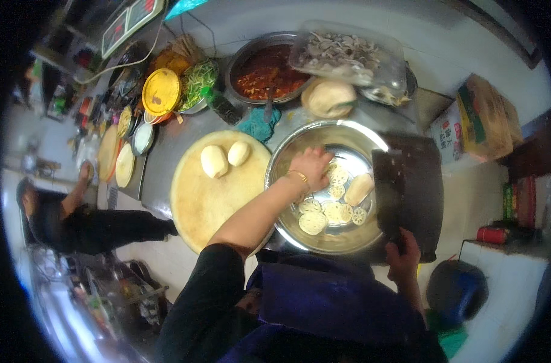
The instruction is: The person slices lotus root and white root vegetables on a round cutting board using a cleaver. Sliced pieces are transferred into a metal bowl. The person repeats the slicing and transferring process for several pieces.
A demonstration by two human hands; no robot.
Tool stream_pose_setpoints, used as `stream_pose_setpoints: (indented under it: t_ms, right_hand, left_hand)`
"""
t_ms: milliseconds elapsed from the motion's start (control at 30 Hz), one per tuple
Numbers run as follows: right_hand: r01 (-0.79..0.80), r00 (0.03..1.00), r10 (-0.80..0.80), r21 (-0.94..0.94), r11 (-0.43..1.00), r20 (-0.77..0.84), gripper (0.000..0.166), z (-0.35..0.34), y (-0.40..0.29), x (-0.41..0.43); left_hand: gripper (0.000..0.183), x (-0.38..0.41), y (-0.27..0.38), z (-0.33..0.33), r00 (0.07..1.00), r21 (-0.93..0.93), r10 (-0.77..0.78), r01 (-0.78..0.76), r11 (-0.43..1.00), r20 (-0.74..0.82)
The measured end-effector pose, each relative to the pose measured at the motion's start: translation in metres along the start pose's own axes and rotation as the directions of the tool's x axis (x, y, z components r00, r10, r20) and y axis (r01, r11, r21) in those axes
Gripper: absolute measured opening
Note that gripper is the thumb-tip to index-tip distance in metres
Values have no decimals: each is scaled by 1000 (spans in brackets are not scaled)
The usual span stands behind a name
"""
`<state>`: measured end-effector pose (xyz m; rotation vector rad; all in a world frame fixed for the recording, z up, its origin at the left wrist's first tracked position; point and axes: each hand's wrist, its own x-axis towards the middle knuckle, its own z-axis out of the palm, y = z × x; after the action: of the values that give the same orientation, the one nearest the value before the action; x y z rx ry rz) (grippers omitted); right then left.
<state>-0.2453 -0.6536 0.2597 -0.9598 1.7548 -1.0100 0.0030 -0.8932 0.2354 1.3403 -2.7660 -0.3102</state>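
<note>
My left hand point(310, 167) reaches into a wide stainless steel bowl point(355, 130), its fingers bent down near the lotus root slices. What lies under the fingers is hidden. Several round lotus root slices point(312, 223) and a thicker peeled piece of lotus root point(359, 189) rest on the bowl's bottom. My right hand point(403, 257) grips a cleaver point(386, 193), its broad dark blade extending away over the bowl's right rim. Left of the bowl, a round cutting board point(207, 206) carries two peeled, pale root pieces point(214, 161).
Behind the bowl are a teal cloth point(259, 125), a green-capped bottle point(223, 108), a basin of red sauce point(268, 72) and a clear tub of mushrooms point(348, 59). A carton point(488, 118) stands right. Another person point(75, 218) is at the far left.
</note>
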Motion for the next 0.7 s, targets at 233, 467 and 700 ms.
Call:
stream_pose_setpoints:
  t_ms: [233,467,700]
  right_hand:
    - [-13,1000,13,-8,1000,25,38,5,-10,4]
    - [23,999,-22,16,1000,-48,38,0,2,2]
    - [132,991,-136,170,976,9,33,10,6,11]
  left_hand:
    - [66,-17,-12,16,978,-74,-152,164,984,143]
    - [69,-110,-129,-92,840,-100,-381,372,923,-386]
    - [74,-252,-323,33,458,93,-885,888,450,-89]
